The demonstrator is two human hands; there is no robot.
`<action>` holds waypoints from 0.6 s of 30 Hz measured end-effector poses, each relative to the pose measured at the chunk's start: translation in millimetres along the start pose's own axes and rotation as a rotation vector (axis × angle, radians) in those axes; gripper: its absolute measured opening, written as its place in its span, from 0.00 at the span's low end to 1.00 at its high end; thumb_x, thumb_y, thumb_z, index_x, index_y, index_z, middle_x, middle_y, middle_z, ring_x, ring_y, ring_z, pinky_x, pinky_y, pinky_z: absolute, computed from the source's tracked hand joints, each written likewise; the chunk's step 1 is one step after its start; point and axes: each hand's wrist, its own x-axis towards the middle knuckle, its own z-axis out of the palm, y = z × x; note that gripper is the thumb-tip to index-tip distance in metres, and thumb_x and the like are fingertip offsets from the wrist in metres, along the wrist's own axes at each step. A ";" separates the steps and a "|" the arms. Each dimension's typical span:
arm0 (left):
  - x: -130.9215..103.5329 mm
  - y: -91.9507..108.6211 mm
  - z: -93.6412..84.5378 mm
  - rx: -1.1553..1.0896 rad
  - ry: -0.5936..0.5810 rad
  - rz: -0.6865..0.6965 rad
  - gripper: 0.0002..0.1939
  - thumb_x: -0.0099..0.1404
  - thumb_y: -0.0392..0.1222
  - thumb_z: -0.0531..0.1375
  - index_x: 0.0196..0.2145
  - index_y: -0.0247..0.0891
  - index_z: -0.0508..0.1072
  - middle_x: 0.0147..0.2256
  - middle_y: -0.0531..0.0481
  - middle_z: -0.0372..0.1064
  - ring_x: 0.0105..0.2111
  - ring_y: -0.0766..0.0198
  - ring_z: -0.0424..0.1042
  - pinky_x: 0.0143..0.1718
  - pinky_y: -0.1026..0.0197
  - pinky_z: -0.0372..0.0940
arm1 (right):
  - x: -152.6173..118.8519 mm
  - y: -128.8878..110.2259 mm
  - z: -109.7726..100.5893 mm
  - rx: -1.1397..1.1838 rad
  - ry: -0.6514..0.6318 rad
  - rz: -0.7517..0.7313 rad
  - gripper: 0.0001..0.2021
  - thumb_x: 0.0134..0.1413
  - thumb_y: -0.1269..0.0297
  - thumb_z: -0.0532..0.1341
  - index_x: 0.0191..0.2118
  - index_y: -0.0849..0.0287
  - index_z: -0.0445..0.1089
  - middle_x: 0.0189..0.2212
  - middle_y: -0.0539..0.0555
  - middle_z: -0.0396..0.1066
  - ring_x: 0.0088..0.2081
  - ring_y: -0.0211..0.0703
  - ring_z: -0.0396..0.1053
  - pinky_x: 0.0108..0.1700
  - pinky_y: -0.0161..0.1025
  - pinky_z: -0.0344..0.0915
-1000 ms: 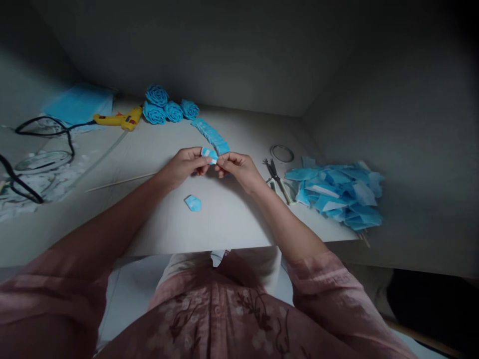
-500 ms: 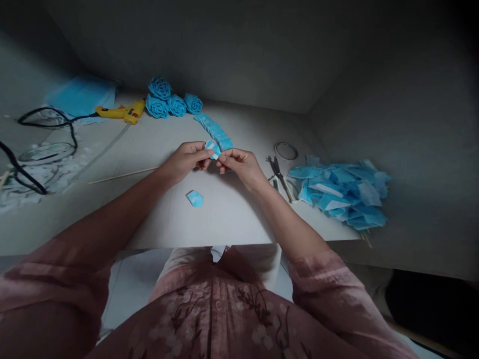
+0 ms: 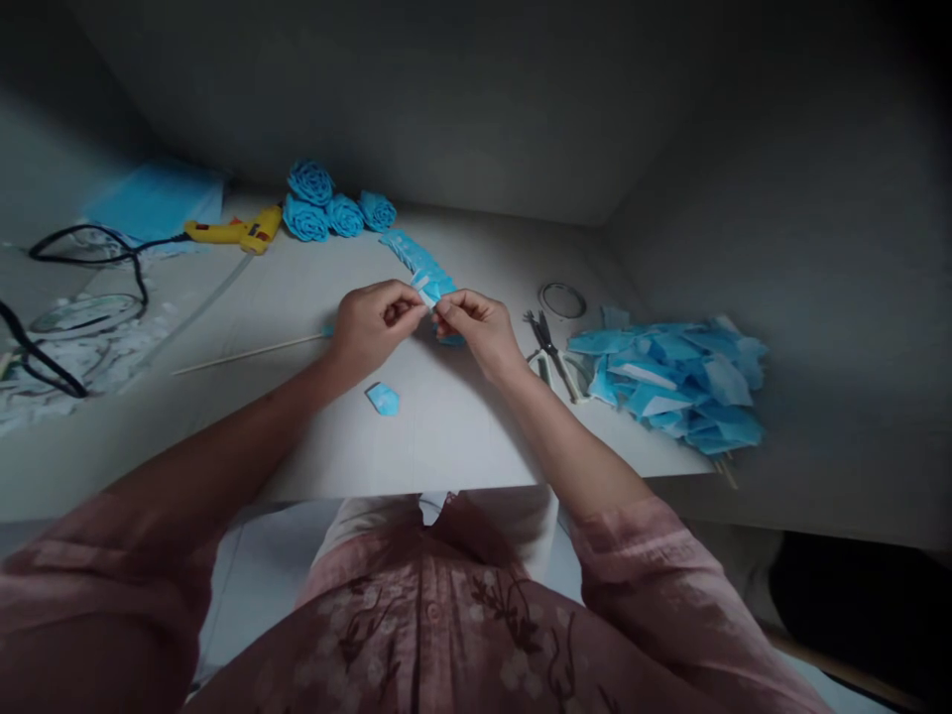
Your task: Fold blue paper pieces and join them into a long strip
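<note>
Between my fingertips, above the table, is a small blue-and-white folded piece of thin, cloth-like material. My left hand pinches its lower left side, and my right hand pinches its right side. Just beyond my hands runs an overlapping row of blue folded pieces. A single blue folded piece lies on the table nearer to me. To the left, a thin wooden stick reaches toward my left wrist, with a bit of blue at its end partly hidden.
Several blue fabric roses stand at the back, beside a yellow glue gun with a black cord. Scissors and a wire coil lie right of my hands, before a heap of blue pieces. White scraps cover the left side.
My left fingers have shifted from the left edge of the folded piece to its lower side, and the hand is more closed. My right hand keeps its pinch. The view has moved slightly.
</note>
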 end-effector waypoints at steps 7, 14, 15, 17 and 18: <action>-6.4 1.1 5.7 0.088 -0.033 -0.052 0.05 0.64 0.39 0.64 0.36 0.39 0.81 0.30 0.51 0.80 0.28 0.66 0.70 0.33 0.63 0.62 | 0.7 -0.1 3.2 -0.060 0.010 -0.023 0.26 0.44 0.36 0.78 0.31 0.56 0.76 0.27 0.48 0.75 0.28 0.36 0.68 0.37 0.38 0.72; -7.4 0.2 6.1 0.083 -0.045 -0.109 0.06 0.65 0.42 0.65 0.38 0.38 0.81 0.28 0.52 0.78 0.27 0.66 0.71 0.32 0.62 0.62 | 1.2 4.9 1.4 -0.180 0.014 -0.095 0.21 0.52 0.42 0.74 0.31 0.56 0.75 0.27 0.49 0.74 0.29 0.37 0.68 0.36 0.38 0.67; -7.5 0.0 6.3 0.077 -0.048 -0.110 0.07 0.65 0.43 0.65 0.37 0.38 0.81 0.28 0.52 0.77 0.27 0.66 0.70 0.32 0.62 0.62 | 0.8 5.3 1.3 -0.207 0.015 -0.101 0.20 0.54 0.43 0.73 0.32 0.56 0.75 0.27 0.49 0.74 0.30 0.38 0.68 0.37 0.38 0.67; -7.6 -0.8 6.7 0.075 -0.057 -0.115 0.06 0.65 0.43 0.65 0.37 0.39 0.80 0.27 0.53 0.77 0.26 0.66 0.70 0.31 0.63 0.62 | -0.4 5.5 1.6 -0.266 0.019 -0.109 0.17 0.56 0.47 0.71 0.32 0.56 0.75 0.28 0.49 0.75 0.31 0.38 0.69 0.38 0.38 0.67; -7.6 -1.1 6.8 0.079 -0.062 -0.118 0.06 0.65 0.43 0.65 0.37 0.39 0.80 0.27 0.53 0.76 0.26 0.66 0.69 0.31 0.63 0.62 | -1.1 5.2 2.0 -0.296 0.022 -0.114 0.15 0.57 0.49 0.70 0.33 0.56 0.75 0.28 0.49 0.75 0.32 0.39 0.69 0.39 0.38 0.67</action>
